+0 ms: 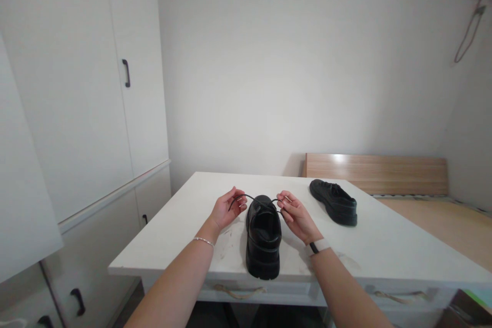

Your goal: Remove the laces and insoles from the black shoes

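A black leather shoe (263, 238) stands on the white rectangular table (177, 236), between the left hand (226, 210) and right hand (295, 217). A second black shoe (333, 201) lies farther back to the right. Tall white cupboards (84, 113) stand left of the table.

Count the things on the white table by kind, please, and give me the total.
Black shoes: 2, one between the left hand and right hand, one farther right.
Black laces: 1, its ends pinched in both hands.
Total: 3
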### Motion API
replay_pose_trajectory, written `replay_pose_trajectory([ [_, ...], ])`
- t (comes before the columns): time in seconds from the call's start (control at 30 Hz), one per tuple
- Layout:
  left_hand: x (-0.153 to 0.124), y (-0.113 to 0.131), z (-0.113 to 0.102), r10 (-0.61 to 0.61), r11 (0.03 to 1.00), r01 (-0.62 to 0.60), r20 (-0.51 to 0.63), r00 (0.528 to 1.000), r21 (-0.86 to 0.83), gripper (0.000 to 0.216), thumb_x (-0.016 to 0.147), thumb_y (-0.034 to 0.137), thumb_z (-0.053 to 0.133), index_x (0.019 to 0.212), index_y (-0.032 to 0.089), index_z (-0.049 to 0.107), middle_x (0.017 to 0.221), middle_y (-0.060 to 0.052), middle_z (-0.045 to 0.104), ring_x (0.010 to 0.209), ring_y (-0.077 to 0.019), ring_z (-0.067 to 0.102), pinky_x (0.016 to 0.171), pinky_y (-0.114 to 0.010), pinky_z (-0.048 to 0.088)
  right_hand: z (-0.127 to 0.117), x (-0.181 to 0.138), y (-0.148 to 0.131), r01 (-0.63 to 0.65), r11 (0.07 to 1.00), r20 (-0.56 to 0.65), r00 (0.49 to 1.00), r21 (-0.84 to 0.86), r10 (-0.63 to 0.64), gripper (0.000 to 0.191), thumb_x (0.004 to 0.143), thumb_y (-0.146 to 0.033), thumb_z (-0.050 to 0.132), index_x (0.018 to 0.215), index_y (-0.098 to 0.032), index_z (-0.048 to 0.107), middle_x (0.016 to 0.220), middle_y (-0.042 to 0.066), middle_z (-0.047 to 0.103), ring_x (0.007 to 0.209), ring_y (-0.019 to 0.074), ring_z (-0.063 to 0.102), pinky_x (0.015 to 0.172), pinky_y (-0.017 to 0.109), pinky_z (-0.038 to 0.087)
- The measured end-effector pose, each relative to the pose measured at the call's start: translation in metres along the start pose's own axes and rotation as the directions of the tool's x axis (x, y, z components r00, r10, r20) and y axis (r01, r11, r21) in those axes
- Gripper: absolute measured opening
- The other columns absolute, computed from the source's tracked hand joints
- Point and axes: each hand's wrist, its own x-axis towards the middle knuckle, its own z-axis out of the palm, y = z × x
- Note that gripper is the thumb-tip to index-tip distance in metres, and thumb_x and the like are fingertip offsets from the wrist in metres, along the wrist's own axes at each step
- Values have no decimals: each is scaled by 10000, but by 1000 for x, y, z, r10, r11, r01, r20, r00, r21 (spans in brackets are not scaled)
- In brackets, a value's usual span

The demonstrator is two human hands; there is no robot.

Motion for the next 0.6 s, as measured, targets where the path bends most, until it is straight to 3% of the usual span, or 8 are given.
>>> replay_pose_trajectory([
  [0.4,0,0,-1,-3,1000,2,13,1000,5,288,916,278,589,754,77,716,636,-78,632,626,-141,602,576,-245,490,0,-1,0,-16,1000,-1,1000,-8,16,239,728,-188,804,919,-193,658,842,-1,605,406,-21,204,312,121,126],
  [0.6,1,0,-2,-2,1000,2,9,1000,11,297,925,281,574,746,84,708,632,-80,634,630,-144,609,578,-247,493,-1,0,1,-5,1000,-36,999,4,5,285,683,-195,844,902,-204,663,880,13,589,588,45,462,326,88,186],
])
